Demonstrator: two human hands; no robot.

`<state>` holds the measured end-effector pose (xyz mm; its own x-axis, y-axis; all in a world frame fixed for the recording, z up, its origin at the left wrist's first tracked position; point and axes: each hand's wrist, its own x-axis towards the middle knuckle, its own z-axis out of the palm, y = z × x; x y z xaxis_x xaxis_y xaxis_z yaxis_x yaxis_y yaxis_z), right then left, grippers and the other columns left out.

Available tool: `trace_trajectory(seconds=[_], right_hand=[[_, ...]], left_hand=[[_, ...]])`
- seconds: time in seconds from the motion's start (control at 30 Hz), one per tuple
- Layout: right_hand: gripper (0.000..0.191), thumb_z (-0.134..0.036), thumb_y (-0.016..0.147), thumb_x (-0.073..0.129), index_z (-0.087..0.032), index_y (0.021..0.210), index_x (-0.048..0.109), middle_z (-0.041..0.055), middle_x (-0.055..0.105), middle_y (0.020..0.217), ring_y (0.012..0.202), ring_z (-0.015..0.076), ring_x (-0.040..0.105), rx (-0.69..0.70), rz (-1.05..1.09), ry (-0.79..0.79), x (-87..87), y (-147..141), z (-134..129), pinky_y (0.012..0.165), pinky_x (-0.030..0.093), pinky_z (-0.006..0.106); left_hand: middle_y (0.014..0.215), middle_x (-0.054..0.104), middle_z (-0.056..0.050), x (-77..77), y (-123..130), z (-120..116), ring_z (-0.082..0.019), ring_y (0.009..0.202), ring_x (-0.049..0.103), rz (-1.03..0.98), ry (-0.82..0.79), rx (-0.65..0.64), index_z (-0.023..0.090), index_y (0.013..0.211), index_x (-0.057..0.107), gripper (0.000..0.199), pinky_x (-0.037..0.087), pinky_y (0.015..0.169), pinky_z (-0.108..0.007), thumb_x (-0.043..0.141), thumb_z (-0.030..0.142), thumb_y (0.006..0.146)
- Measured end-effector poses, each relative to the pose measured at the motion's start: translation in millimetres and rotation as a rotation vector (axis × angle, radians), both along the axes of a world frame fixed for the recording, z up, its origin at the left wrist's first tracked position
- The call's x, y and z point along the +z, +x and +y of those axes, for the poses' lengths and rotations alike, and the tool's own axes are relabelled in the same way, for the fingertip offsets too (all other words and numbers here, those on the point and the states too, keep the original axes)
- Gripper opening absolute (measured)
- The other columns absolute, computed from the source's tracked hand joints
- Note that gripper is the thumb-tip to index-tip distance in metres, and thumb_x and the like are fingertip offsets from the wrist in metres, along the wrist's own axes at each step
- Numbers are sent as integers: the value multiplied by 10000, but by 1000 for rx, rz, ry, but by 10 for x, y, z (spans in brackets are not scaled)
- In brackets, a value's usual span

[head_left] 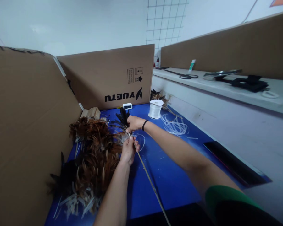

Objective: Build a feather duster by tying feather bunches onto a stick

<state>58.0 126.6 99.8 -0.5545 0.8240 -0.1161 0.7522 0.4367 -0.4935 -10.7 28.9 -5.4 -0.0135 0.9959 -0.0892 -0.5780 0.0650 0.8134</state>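
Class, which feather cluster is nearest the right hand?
The slim black feather cluster atop the long tan stick, at the right hand; the big, mostly brown feather heap lies farther left, the small brown feather clump beyond the white spool.

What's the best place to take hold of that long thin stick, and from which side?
I'd probably take the stick partway along its bare near stretch, coming from the right: that part is slim and uncovered, the left forearm runs along its left, and the black feathers, left hand and right hand crowd its far end.
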Motion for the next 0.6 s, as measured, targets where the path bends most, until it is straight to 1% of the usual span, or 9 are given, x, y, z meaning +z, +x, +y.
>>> trace_trajectory(seconds=[0.17, 0.27, 0.37, 0.43, 0.5, 0.53, 0.6], right_hand=[[245, -238, 591, 748, -176, 468, 545, 16, 596, 485, 532, 148, 574, 23, -32, 31, -22, -12, -8, 498, 392, 236], [206, -260, 578, 756, -175, 534, 573, 35, 644, 588, 624, 166, 603, 11, 3, 137, -84, 7, -72, 528, 386, 233], [182, -325, 625, 722, -191, 703, 626, 30, 680, 724, 703, 165, 618, -94, 121, 285, -171, 94, -210, 572, 391, 228], [200, -396, 698, 657, -202, 737, 629, 25, 679, 725, 710, 165, 624, -191, 158, 324, -232, 176, -315, 600, 402, 235], [289, -475, 735, 607, -193, 674, 617, 36, 664, 666, 700, 182, 628, -250, 137, 289, -301, 241, -396, 613, 419, 253], [340, -509, 740, 593, -185, 637, 605, 41, 649, 624, 682, 189, 629, -246, 135, 236, -340, 259, -421, 607, 427, 258], [402, -539, 764, 563, -169, 610, 576, 31, 600, 534, 590, 173, 617, -205, 216, 47, -425, 255, -441, 560, 442, 249]], left_hand=[[546, 470, 39, -3, -3, 3, -64, 407, 420, 8, -23, 8, 147, 779, 471, 426, 271, 398, -195, 671, 509, 675], [536, 457, 44, -4, -1, 6, -59, 402, 407, 13, -31, 17, 153, 762, 458, 417, 258, 395, -190, 665, 506, 681], [532, 459, 45, -4, -3, 10, -59, 402, 408, 12, -27, 25, 157, 753, 451, 429, 253, 391, -186, 667, 517, 670], [533, 467, 45, -4, -5, 13, -62, 402, 415, 15, -26, 33, 155, 752, 455, 450, 259, 388, -188, 683, 528, 643], [537, 475, 44, 0, -3, 13, -64, 401, 421, 25, -15, 34, 151, 745, 461, 464, 267, 386, -191, 697, 531, 620], [540, 478, 43, 4, -1, 11, -64, 402, 423, 34, -4, 32, 150, 738, 462, 462, 271, 384, -193, 698, 529, 619], [543, 478, 41, 21, 7, 2, -65, 402, 425, 50, 22, 25, 151, 715, 458, 443, 276, 382, -196, 683, 525, 640]])
